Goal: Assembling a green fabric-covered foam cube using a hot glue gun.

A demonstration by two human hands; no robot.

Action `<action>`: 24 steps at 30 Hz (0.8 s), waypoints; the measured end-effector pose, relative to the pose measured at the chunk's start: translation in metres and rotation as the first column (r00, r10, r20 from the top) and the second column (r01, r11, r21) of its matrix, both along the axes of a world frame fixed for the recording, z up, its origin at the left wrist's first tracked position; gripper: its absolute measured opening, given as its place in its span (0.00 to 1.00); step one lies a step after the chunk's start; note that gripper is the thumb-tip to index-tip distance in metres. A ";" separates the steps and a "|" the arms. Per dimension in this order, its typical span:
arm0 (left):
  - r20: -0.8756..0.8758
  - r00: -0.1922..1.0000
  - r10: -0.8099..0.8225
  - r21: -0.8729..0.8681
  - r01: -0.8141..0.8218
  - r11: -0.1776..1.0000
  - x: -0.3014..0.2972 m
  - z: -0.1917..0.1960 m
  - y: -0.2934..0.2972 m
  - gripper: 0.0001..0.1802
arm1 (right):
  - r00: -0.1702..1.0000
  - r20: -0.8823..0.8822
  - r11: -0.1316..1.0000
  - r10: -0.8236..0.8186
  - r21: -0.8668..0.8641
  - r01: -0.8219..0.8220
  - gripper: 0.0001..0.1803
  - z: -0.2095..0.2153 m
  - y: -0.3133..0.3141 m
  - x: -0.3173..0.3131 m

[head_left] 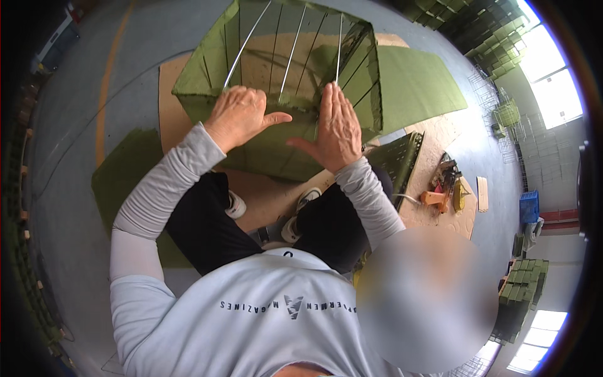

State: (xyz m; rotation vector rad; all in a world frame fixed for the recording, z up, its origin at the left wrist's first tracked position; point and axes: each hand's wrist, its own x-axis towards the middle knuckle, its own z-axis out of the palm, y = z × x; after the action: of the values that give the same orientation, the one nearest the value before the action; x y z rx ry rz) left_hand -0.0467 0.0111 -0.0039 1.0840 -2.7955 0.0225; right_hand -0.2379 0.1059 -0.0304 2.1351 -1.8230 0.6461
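Observation:
In front of me stands an open box (270, 147) covered in green fabric, with thin metal rods (292, 53) running across its open top. My left hand (240, 113) is at the near rim. Its fingers curl over the edge and the thumb points right along the fabric. Flat against the same rim, further right, lies my right hand (338, 125), with its fingers stretched out side by side and its thumb spread to the left. The fabric under both palms is hidden.
Brown cardboard (440, 135) lies under the box and to the right. Green sheets (414, 85) spread at the far right and at the left (129, 163). An orange-handled tool (434, 198) rests on the right. A blue crate (529, 206) and stacked green boxes (522, 283) stand beyond.

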 end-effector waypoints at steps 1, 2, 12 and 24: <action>0.100 0.991 0.086 0.136 -0.099 0.986 -0.008 0.009 0.003 0.43 | 1.000 0.023 0.999 -0.015 0.038 0.014 0.64 0.001 0.001 0.001; 0.096 0.991 0.090 0.115 -0.101 0.988 -0.011 0.000 0.002 0.43 | 1.000 0.021 1.000 -0.012 0.016 0.011 0.64 0.005 0.000 -0.004; -0.194 0.831 -0.521 -0.459 0.392 0.797 0.046 -0.004 0.063 0.19 | 0.943 0.318 0.995 0.099 -0.034 -0.093 0.25 0.041 0.035 -0.063; -0.184 0.980 -0.082 -0.376 0.007 0.926 0.036 -0.022 0.002 0.53 | 0.986 0.069 0.742 -0.149 0.668 0.065 0.57 0.027 -0.014 -0.058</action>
State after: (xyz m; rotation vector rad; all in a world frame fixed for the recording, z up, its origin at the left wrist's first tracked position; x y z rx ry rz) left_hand -0.0110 0.0131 -0.0257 0.8743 -2.4976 0.4048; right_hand -0.2963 0.0918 -0.0038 2.3967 -2.5097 0.0719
